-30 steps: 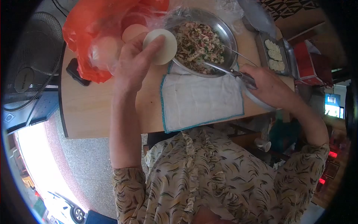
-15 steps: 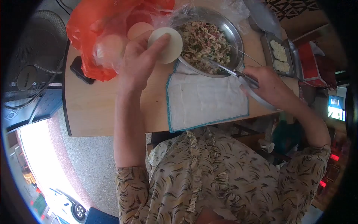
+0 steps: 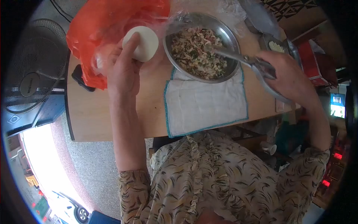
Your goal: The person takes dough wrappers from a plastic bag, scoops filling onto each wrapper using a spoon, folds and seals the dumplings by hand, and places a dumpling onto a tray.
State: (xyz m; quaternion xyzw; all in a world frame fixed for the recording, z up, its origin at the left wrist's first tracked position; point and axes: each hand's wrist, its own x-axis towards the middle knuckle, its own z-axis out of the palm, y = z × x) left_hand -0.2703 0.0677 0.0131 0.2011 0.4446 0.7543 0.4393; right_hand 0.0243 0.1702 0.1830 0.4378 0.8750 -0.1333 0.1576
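Observation:
My left hand (image 3: 125, 69) pinches a round, pale dumpling wrapper (image 3: 146, 44), with the thumb lying across its face. It is above the edge of the red plastic bag (image 3: 89, 41). My right hand (image 3: 289, 72) grips what look like grey-handled scissors (image 3: 257, 69); their metal end reaches over the rim into the chopped filling (image 3: 199, 52). That filling, a mix of green, white and reddish bits, lies in a steel bowl (image 3: 234, 37). The bowl stands at the far edge of a white cloth with blue-green trim (image 3: 205, 102).
A metal tray (image 3: 266, 41) holding pale dumplings (image 3: 276, 46) sits at the right, partly behind my right hand. Beside it is a red box (image 3: 311, 59). A dark phone-like object (image 3: 80, 78) lies by the bag. At the left stands a fan (image 3: 31, 74).
My left hand has moved left with the wrapper, away from the bowl. My right hand has shifted right and turned the tool, now covering more of the tray. The view has tilted slightly.

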